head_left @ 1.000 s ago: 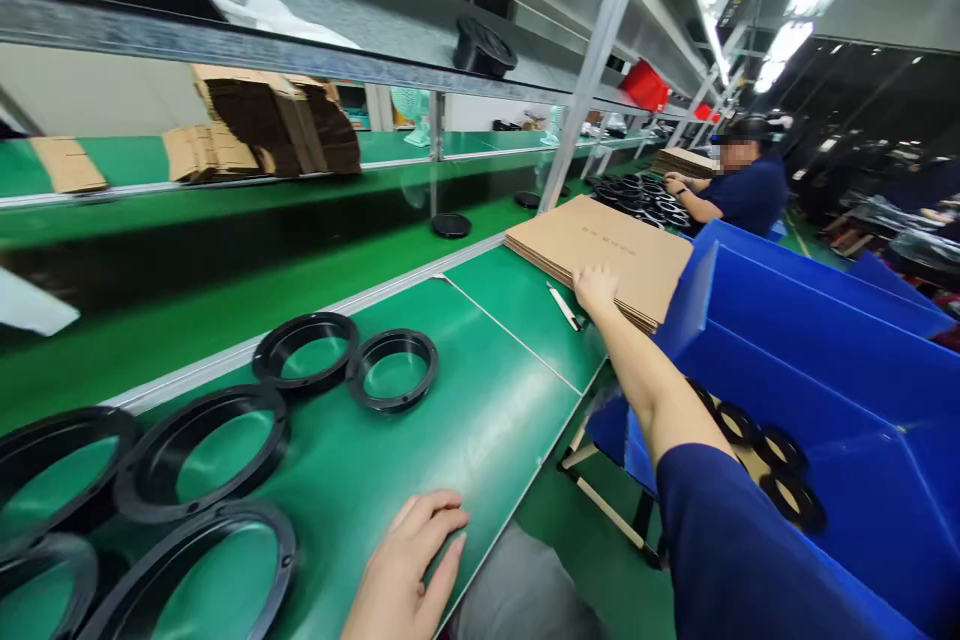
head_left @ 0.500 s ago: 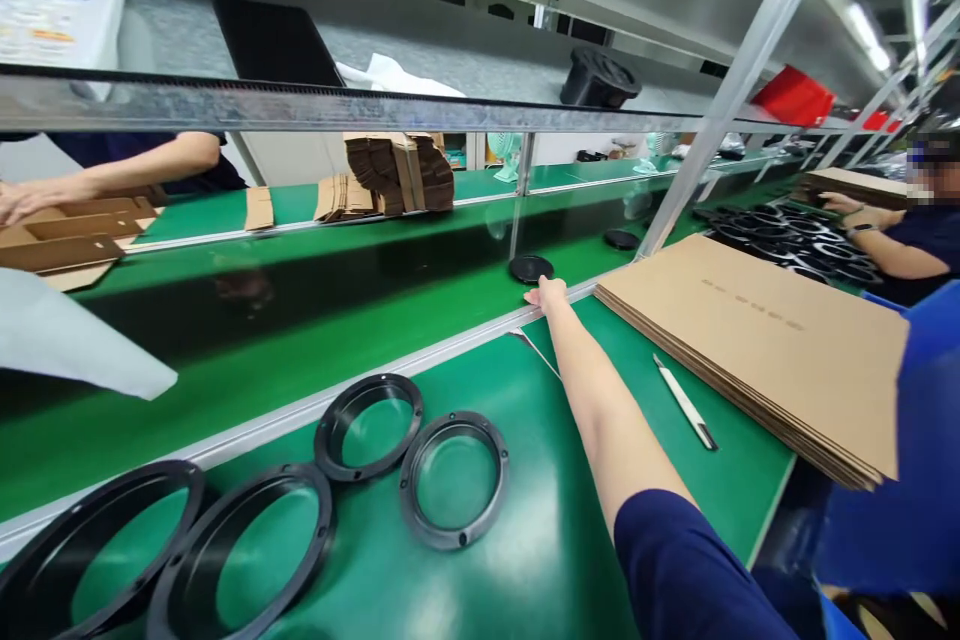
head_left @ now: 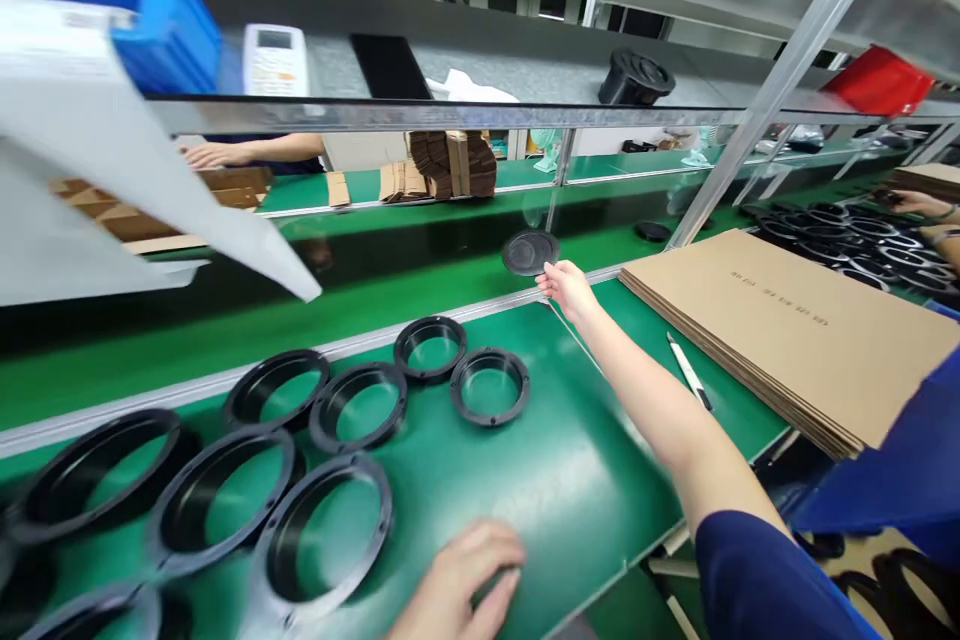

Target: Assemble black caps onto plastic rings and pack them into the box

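Observation:
My right hand (head_left: 564, 286), its arm stretched out over the green bench, pinches the rim of a round black disc-shaped cover (head_left: 531, 252). The cover is tilted up above the sunken green belt strip. Low in the middle, my left hand (head_left: 469, 575) is at the bench with thumb and fingers apart and nothing between them, slightly blurred. Several black rings (head_left: 490, 387) with small holes in their rims lie to the left of my hands; another ring (head_left: 322, 540) is close to my left hand.
Cardboard sheets (head_left: 787, 320) are stacked at the right, a white-handled knife (head_left: 688, 370) beside them. A metal post (head_left: 787, 80) and shelf edge (head_left: 465, 117) cross above. White sheets (head_left: 187, 180) hang at the left. Another black cover (head_left: 652, 231) lies on the belt. Co-workers' hands show at both sides.
My right hand has picked the black cover up off the belt and tilted it. My left hand has come into view. The view has turned left, showing more rings.

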Demonstrator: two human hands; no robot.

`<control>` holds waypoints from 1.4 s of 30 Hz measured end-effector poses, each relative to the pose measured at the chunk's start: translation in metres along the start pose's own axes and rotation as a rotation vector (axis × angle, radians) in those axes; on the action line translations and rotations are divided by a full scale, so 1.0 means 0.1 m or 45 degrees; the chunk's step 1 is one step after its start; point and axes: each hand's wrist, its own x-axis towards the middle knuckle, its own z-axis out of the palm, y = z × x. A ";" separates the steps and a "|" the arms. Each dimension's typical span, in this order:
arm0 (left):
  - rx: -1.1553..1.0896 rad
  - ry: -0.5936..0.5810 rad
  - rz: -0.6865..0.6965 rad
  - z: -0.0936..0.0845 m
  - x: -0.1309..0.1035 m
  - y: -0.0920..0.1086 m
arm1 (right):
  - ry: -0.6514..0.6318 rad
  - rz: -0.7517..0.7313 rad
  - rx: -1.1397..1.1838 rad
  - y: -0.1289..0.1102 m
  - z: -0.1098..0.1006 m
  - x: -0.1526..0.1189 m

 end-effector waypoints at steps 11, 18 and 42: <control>-1.018 0.572 0.023 -0.33 0.13 0.47 | -0.573 0.031 0.138 0.34 0.25 -2.81; -0.917 0.347 -0.148 -0.36 -0.04 0.65 | -0.511 0.007 -0.065 0.65 -0.05 -3.61; -0.797 0.025 -0.268 -0.10 -0.07 0.54 | -0.142 -0.571 -0.715 0.56 -0.15 -3.40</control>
